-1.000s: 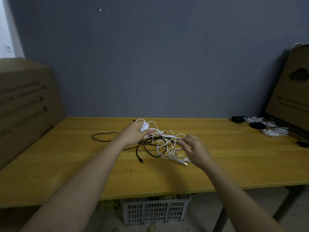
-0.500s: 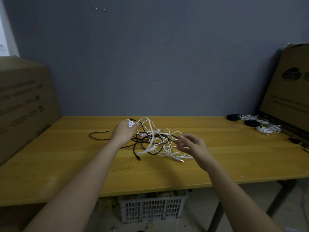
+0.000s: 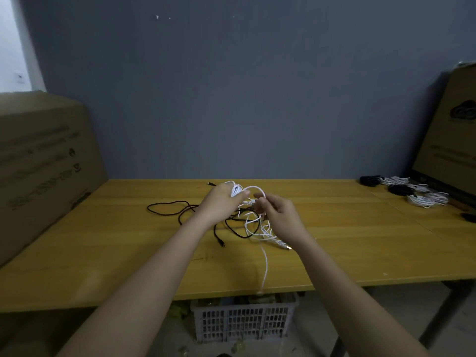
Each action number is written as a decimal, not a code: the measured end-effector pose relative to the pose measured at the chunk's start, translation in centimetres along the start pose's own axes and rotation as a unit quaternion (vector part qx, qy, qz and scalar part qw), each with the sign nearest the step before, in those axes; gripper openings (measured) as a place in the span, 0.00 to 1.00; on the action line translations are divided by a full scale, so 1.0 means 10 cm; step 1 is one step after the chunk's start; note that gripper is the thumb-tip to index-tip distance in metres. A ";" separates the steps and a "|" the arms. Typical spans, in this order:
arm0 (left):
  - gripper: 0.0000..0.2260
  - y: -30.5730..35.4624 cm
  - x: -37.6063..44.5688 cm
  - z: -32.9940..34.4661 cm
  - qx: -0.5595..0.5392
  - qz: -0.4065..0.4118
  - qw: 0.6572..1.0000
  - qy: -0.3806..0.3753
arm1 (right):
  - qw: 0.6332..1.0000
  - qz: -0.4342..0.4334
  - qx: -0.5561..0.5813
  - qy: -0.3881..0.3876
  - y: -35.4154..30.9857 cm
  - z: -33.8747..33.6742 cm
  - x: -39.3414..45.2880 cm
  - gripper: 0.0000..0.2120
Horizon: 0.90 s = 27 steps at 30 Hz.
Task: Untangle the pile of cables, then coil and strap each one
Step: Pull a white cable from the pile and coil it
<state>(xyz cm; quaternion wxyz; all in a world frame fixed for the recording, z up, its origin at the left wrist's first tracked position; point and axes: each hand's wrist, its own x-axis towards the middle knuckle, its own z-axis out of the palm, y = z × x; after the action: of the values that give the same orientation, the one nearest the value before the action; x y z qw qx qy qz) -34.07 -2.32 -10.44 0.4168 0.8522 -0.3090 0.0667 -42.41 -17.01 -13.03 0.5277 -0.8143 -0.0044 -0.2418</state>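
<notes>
Dangling off the near edge of the table (image 3: 103, 284), one white cable (image 3: 265, 269) runs up into the tangle (image 3: 247, 222), where black and white leads cross mid-table. Just above that knot, the right hand (image 3: 278, 217) has its fingers curled in, seemingly pinching the white strand, though the exact contact is hard to make out. The left hand (image 3: 221, 202) sits right beside it, gripping a small bunch of white loops (image 3: 235, 190), so a first coil looks to be forming here. A black cable (image 3: 167, 208) trails off to the left, loose on the wood. Further back on the right, several bundled cables (image 3: 412, 191), black and white, lie by a cardboard box (image 3: 453, 140); these seem already finished. By that reckoning, the job is partway: the central pile remains knotted, and nothing in hand is strapped yet.
</notes>
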 end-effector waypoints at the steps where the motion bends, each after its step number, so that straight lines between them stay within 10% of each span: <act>1: 0.16 0.04 -0.02 -0.02 -0.037 0.000 0.999 -0.016 | 0.999 0.006 0.033 0.015 0.00 0.02 0.00 0.12; 8: 0.13 0.23 -0.34 -0.07 -0.297 0.022 0.928 -0.224 | 0.986 -0.121 0.010 0.118 -0.14 -0.15 0.10 0.08; 14: 0.12 0.33 -0.41 -0.10 -0.473 0.032 0.865 -0.165 | 0.995 -0.089 -0.015 -0.039 0.04 0.04 -0.01 0.21; 19: 0.12 0.27 -0.37 -0.07 -0.536 0.026 0.837 -0.106 | 0.995 -0.013 -0.029 -0.093 0.24 0.22 -0.14 0.14; 22: 0.12 0.24 -0.28 -0.09 -0.539 0.001 0.842 -0.036 | 0.989 0.003 -0.099 -0.108 0.29 0.31 -0.20 0.14; 27: 0.09 0.12 -0.21 -0.01 -0.324 -0.008 0.946 0.018 | 0.917 -0.128 -0.353 -0.132 0.23 0.39 -0.29 0.14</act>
<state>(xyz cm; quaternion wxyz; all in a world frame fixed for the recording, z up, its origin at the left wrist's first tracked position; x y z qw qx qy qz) -36.39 -1.79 -10.32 0.6766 0.6722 -0.2997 -0.0244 -42.88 -13.93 -17.47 0.1646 -0.9647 -0.0926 -0.1838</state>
